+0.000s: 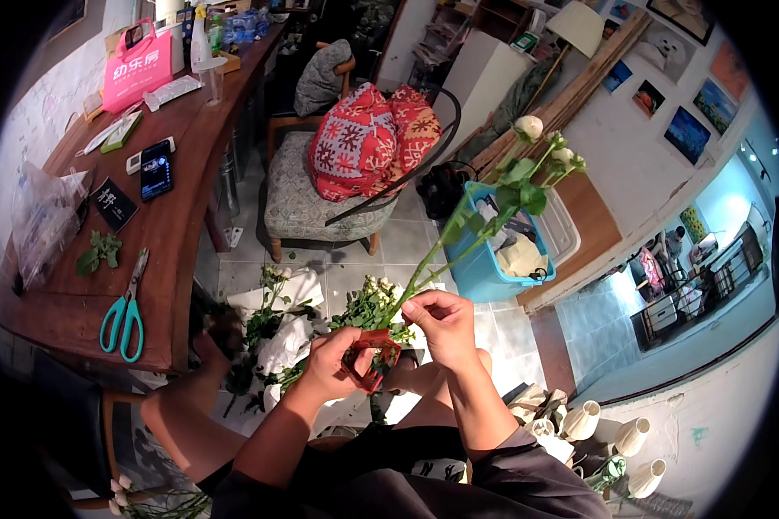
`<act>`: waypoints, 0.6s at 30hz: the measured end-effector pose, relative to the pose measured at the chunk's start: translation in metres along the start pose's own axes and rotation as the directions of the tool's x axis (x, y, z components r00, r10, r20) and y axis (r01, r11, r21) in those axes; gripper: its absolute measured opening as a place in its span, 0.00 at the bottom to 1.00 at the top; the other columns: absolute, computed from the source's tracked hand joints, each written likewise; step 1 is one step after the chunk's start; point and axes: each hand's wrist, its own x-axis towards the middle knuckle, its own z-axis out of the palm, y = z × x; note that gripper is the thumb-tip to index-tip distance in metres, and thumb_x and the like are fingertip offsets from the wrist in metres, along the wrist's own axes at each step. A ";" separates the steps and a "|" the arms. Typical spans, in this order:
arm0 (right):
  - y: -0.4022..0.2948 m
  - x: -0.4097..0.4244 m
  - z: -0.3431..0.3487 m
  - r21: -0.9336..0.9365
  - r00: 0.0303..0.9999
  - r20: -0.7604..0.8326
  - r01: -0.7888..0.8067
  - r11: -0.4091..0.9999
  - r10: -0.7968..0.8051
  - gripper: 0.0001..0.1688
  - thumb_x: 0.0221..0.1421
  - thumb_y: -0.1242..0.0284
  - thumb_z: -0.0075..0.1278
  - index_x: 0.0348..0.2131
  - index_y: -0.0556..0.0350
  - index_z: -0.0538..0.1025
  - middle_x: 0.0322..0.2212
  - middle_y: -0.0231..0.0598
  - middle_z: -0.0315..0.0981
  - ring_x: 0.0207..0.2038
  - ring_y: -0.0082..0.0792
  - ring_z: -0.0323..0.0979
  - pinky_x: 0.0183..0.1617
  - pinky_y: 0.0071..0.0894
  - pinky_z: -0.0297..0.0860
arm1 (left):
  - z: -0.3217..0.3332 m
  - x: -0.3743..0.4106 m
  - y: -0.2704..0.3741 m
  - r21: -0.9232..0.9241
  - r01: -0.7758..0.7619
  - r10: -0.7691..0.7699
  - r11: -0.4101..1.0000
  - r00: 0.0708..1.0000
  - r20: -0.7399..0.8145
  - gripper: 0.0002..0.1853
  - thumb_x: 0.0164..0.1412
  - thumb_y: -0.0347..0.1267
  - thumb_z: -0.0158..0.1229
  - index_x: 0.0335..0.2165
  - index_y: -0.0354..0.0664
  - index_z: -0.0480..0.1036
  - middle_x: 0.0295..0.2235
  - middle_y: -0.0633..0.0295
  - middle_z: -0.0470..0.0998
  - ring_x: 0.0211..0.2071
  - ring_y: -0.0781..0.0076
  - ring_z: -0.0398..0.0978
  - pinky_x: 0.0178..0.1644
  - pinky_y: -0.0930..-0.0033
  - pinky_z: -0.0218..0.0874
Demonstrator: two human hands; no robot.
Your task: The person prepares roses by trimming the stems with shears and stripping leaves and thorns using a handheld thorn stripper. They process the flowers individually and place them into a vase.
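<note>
My left hand [328,366] grips a red, hollow, square-shaped tool [375,336], which looks like a rose stem stripper. Between the thumb and fingers of my right hand [446,327] is the lower part of a green rose stem [410,285]. The stem slants up and away to the right, with leaves [516,185] high on it and a white rose bloom [529,128] among smaller ones at the top. Its lower end is close above the red tool; whether it touches is unclear. Below my hands, leafy flower bunches [369,308] and white wrapping paper [287,344] cover the floor.
Teal-handled scissors [122,326], a phone [156,170] and a pink bag [137,71] lie or stand on the wooden table [188,259] at left. Ahead is a cushioned chair [298,188]. A blue storage bin [493,276] and several lampshades [582,420] are at right.
</note>
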 end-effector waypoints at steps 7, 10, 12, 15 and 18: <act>0.000 0.001 -0.011 -0.050 0.997 -0.073 -0.018 0.999 0.014 0.07 0.54 0.78 0.63 0.28 0.63 0.78 0.23 0.30 0.76 0.25 0.16 0.70 0.30 0.15 0.66 | 0.004 0.003 0.001 0.161 -0.148 0.165 0.976 0.981 -0.104 0.08 0.52 0.23 0.61 0.35 0.35 0.76 0.23 0.59 0.77 0.22 0.67 0.75 0.28 0.70 0.66; -0.008 0.003 -0.017 0.015 0.981 -0.145 0.135 0.991 -0.132 0.07 0.55 0.77 0.62 0.30 0.64 0.78 0.29 0.34 0.78 0.29 0.17 0.72 0.30 0.16 0.68 | 0.003 -0.001 -0.004 0.194 -0.178 0.199 0.965 0.976 -0.091 0.10 0.50 0.21 0.58 0.35 0.35 0.76 0.25 0.57 0.77 0.23 0.63 0.76 0.30 0.67 0.67; -0.020 0.010 -0.014 0.045 0.983 -0.159 0.100 0.994 -0.092 0.07 0.56 0.77 0.61 0.31 0.65 0.78 0.31 0.36 0.78 0.30 0.19 0.73 0.31 0.18 0.70 | 0.004 -0.002 -0.009 0.232 -0.209 0.234 0.950 0.968 -0.086 0.10 0.50 0.21 0.58 0.34 0.34 0.75 0.26 0.56 0.77 0.24 0.61 0.76 0.30 0.67 0.68; -0.024 0.011 -0.015 -0.012 0.985 -0.162 0.061 0.998 -0.062 0.07 0.58 0.77 0.58 0.34 0.67 0.79 0.31 0.38 0.78 0.30 0.22 0.75 0.32 0.23 0.74 | 0.009 -0.006 -0.012 0.241 -0.247 0.281 0.939 0.952 -0.118 0.10 0.49 0.21 0.58 0.34 0.34 0.75 0.26 0.54 0.77 0.24 0.58 0.76 0.31 0.65 0.68; -0.022 0.008 -0.017 0.027 0.989 -0.146 0.035 0.999 -0.030 0.07 0.58 0.78 0.58 0.34 0.67 0.79 0.29 0.38 0.78 0.30 0.23 0.75 0.32 0.23 0.74 | 0.010 -0.009 -0.013 0.241 -0.253 0.290 0.937 0.948 -0.131 0.10 0.49 0.21 0.58 0.34 0.34 0.75 0.26 0.53 0.77 0.24 0.58 0.76 0.31 0.65 0.69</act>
